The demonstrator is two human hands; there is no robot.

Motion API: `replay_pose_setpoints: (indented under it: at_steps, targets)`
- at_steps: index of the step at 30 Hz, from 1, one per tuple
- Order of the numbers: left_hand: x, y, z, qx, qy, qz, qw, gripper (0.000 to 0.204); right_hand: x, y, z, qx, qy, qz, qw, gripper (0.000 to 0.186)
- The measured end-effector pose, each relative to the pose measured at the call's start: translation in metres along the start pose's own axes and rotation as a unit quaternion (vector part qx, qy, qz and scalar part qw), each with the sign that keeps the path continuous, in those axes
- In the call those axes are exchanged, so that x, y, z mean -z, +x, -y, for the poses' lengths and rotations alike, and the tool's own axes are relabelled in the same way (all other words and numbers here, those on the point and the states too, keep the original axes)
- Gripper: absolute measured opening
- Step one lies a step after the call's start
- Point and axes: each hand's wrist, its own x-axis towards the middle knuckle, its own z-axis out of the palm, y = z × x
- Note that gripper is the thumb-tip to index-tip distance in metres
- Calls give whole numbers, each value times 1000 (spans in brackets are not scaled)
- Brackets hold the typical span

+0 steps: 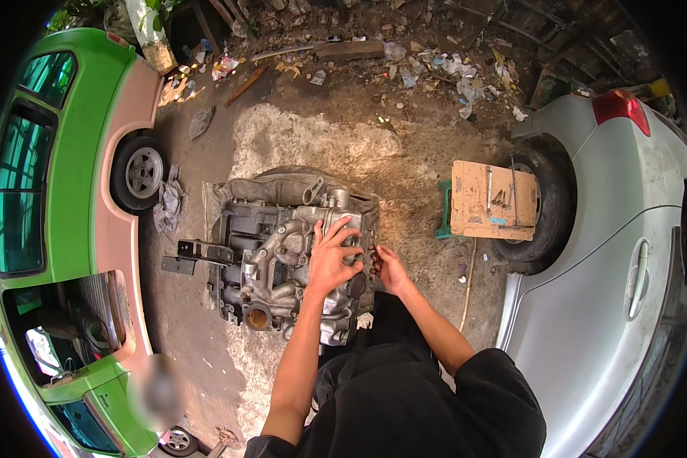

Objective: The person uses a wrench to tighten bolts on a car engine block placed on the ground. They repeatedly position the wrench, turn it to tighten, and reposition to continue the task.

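Observation:
A grey metal engine (271,263) with a cast intake manifold (261,263) lies in front of me on a dark, worn support, partly hidden beneath it. My left hand (330,263) rests on the engine's right part with fingers spread over the metal. At the engine's right edge, my right hand (390,270) has its fingers curled and pressed together at the side. Whatever small thing they may hold is too small to make out. A dark metal bracket (198,253) sticks out from the engine's left side.
To the right, a cardboard sheet (473,195) bearing several hand tools lies on a green stool (443,210), close to a silver car (588,305). A green and pink van (126,229) stands at the left. Litter (458,72) is strewn along the far ground.

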Motion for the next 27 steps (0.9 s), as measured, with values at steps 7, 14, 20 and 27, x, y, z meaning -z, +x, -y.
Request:
replay_pose_setpoints:
  at_steps: [7, 14, 20, 27]
  targets:
    - [0, 0, 1, 7, -8, 3, 1000, 16, 6, 12, 1, -2, -30, 42, 999, 23]
    - [2, 1, 2, -3, 1, 0, 1000, 15, 23, 71, 76, 129, -514, 137, 837, 20]
    - [-1, 0, 1, 1, -4, 3, 1000, 16, -35, 48, 173, 347, -834, 161, 397, 19]
    - [0, -1, 2, 0, 4, -3, 1000, 17, -52, 17, 190, 356, -815, 27, 457, 19]
